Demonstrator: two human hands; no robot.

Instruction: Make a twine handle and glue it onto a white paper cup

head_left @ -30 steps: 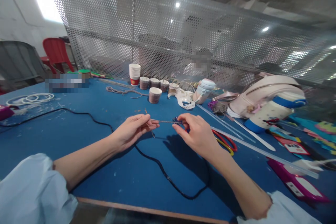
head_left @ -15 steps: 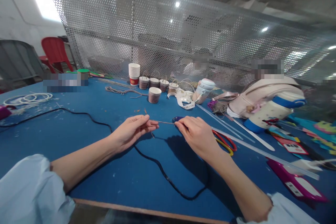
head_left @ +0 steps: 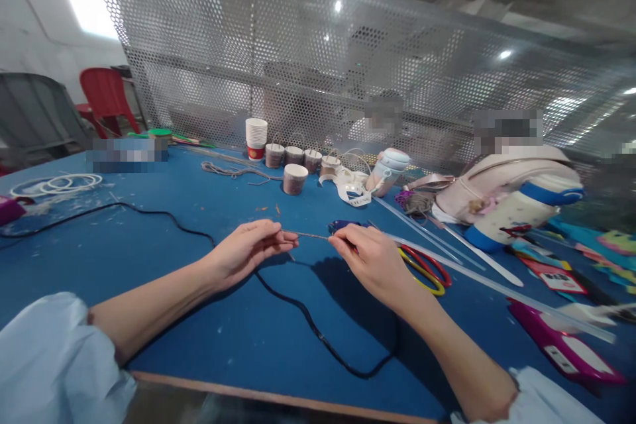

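Above the blue table [head_left: 149, 258], my left hand [head_left: 248, 248] pinches one end of a thin brown cord [head_left: 307, 235]. My right hand [head_left: 372, 258] pinches the other end, so the cord runs taut and level between the two. Both hands have their fingers pressed together. A small dark purple object [head_left: 342, 225] shows just behind my right fingertips; whether that hand holds it I cannot tell. A black cable [head_left: 308, 324] snakes across the table under both forearms.
Red and yellow rings [head_left: 427, 268] lie right of my right hand. Paper cups [head_left: 294, 179], a cup stack [head_left: 255, 139], a bottle [head_left: 517, 212], a pale bag [head_left: 497, 179], clear sticks [head_left: 497, 288] and white rings [head_left: 59, 183] lie around. A perforated metal screen [head_left: 318, 66] backs the table.
My right hand has drawn slightly nearer and lower, and the cord's loose tail near my left hand has gone from view. My left hand has barely moved.
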